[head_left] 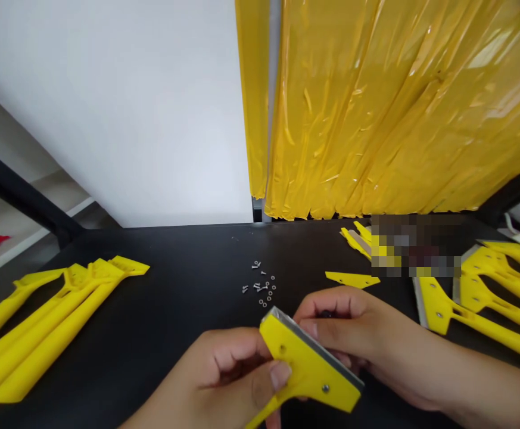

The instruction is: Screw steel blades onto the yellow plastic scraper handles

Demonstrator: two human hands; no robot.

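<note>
A yellow scraper (315, 372) with a grey blade strip along its wide edge is tilted up in front of me. My left hand (237, 372) is closed around its neck, thumb on the flat face. One hole in that face looks open, and a screw (325, 388) sits in the other. My right hand (344, 328) is closed beside the blade edge, its thumb near the strip. A small dark thing shows between its fingers, too hidden to name. Beyond the scraper, small screws (257, 287) and nuts (269, 293) lie loose on the black table (188, 274).
Several yellow scraper handles (58, 316) lie at the left. At the right are several scrapers with blades (441, 304) and a loose yellow plate (352, 279). A blurred patch hides things behind them. A white panel (152, 119) and yellow plastic sheeting (376, 119) stand at the back.
</note>
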